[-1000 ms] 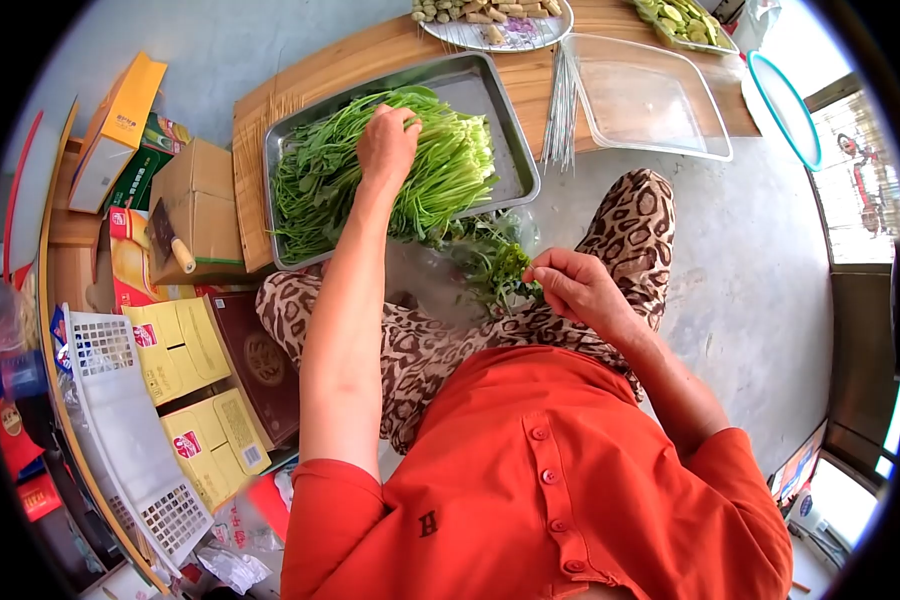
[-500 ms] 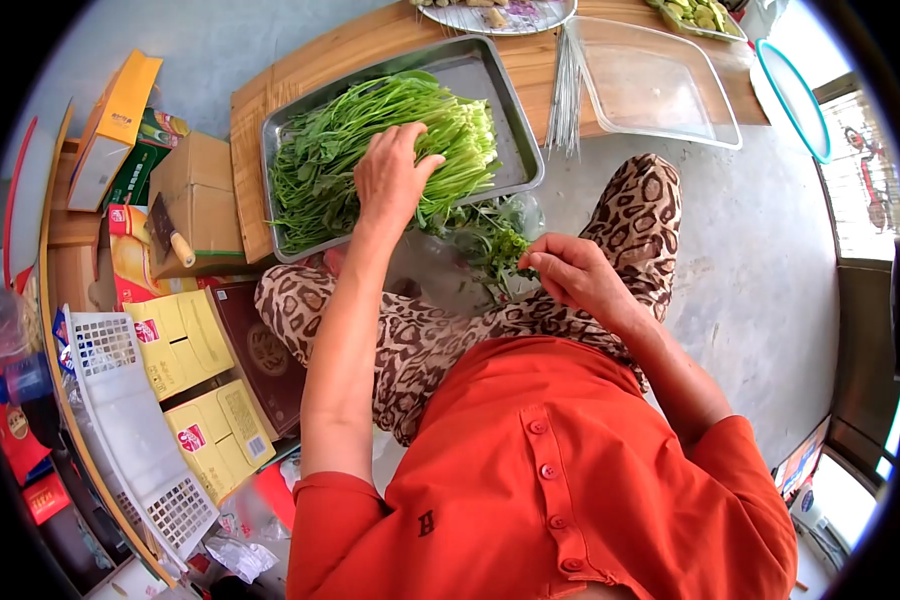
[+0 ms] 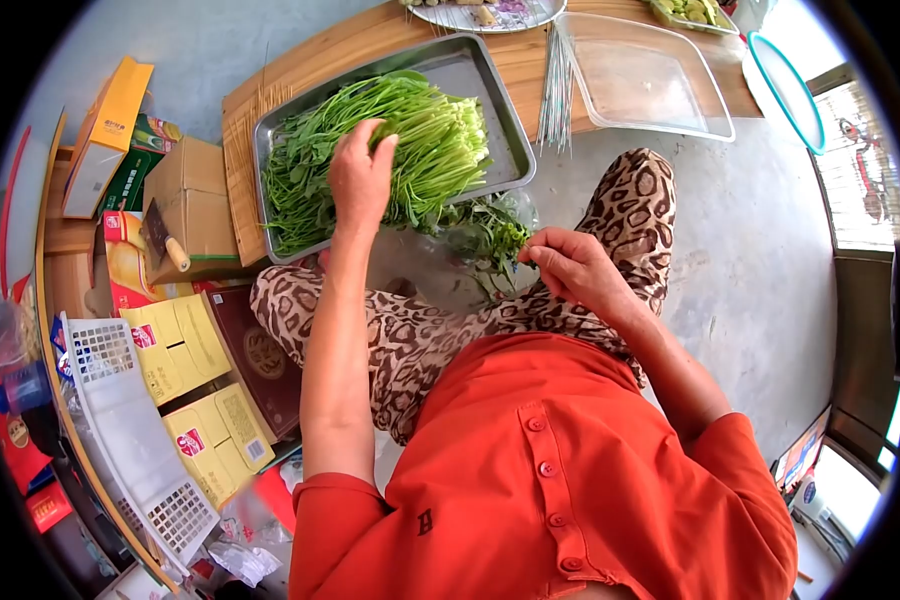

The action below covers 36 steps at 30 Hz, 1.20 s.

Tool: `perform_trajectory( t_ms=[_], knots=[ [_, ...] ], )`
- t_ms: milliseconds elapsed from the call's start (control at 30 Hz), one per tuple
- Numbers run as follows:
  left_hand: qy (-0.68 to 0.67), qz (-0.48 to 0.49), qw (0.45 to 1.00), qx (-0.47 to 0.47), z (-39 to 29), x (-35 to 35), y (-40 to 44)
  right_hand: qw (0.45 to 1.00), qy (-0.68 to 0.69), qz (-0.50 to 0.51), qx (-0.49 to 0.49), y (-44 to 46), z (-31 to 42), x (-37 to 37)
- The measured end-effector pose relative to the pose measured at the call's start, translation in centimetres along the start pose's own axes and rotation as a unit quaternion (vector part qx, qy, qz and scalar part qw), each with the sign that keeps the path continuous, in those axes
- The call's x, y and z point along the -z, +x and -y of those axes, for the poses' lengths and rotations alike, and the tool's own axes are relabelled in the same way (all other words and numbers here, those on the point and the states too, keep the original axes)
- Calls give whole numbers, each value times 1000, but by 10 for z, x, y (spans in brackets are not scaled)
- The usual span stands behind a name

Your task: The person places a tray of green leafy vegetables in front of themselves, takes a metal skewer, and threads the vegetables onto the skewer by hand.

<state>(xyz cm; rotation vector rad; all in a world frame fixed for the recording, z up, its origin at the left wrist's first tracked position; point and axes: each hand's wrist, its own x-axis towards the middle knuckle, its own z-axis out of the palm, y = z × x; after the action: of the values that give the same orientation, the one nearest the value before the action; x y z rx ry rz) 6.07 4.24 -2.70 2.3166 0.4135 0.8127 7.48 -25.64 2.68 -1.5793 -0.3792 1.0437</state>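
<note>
A heap of leafy green stalks (image 3: 425,140) lies in a metal tray (image 3: 515,150), pale cut ends to the right. My left hand (image 3: 362,175) rests on the leafy side of the heap, its thumb and forefinger apart; the other fingers are partly hidden. Below the tray, my right hand (image 3: 575,265) hovers over my lap with thumb and forefinger pinched together. Whatever is between those fingertips is too small to make out. Right beside them, loose green leaves (image 3: 490,240) lie in what looks like a clear plastic bag.
A wooden board (image 3: 390,30) carries the tray, a bundle of thin metal skewers (image 3: 556,95), a clear plastic container (image 3: 660,80) and a plate (image 3: 490,14). To the left, a knife (image 3: 176,252) lies against a cardboard box (image 3: 190,190). Nearby are yellow boxes (image 3: 185,345) and a white basket (image 3: 125,410).
My left hand has shifted left across the greens, towards the leafy end. My right hand stays pinched in nearly the same place. The whole view has moved slightly.
</note>
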Motion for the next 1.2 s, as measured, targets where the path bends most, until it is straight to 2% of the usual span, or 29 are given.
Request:
perform_trajectory(
  t_ms=[67,100,133,200,267,367,433,500,567,667,767,800,900,967,1067,1200],
  knots=[
    [-58,-32,997,39,4,12,1,1000,-5,-1,-7,0,2,0],
    [-104,-38,989,96,5,21,2,1000,-4,-2,-6,1,0,1],
    [-187,-61,975,99,5,28,3,1000,-3,-3,-4,2,-1,2],
    [-229,-84,961,130,20,44,7,1000,-8,-6,-2,2,-3,3],
    [-287,-77,948,114,25,59,8,1000,-14,-4,1,3,-4,2],
    [-242,-66,963,102,25,70,5,1000,-15,-10,-10,5,-5,-1],
    [-200,-119,970,64,30,71,6,1000,-14,-5,-9,5,-2,-2],
    [-199,-136,967,83,46,77,7,1000,-16,-6,-11,4,2,-4],
    [-188,-186,957,118,48,83,8,1000,-15,-4,-11,5,3,-4],
    [-294,-275,910,97,34,104,15,1000,-11,-5,-8,6,2,-2],
    [-305,-314,894,100,3,135,21,1000,-17,-5,-12,7,1,-1],
    [-305,-309,896,98,-11,144,22,1000,-18,-5,-9,7,1,-2],
    [-377,-200,897,114,-27,150,15,1000,-10,2,-2,9,5,-5],
    [-458,-108,867,166,-41,131,0,1000,-9,1,-3,7,18,-9],
    [-501,5,831,243,-57,96,-27,1000,-4,6,28,3,34,-15],
    [-551,45,789,270,-62,62,-53,998,-5,19,61,-2,52,-24]
  ],
)
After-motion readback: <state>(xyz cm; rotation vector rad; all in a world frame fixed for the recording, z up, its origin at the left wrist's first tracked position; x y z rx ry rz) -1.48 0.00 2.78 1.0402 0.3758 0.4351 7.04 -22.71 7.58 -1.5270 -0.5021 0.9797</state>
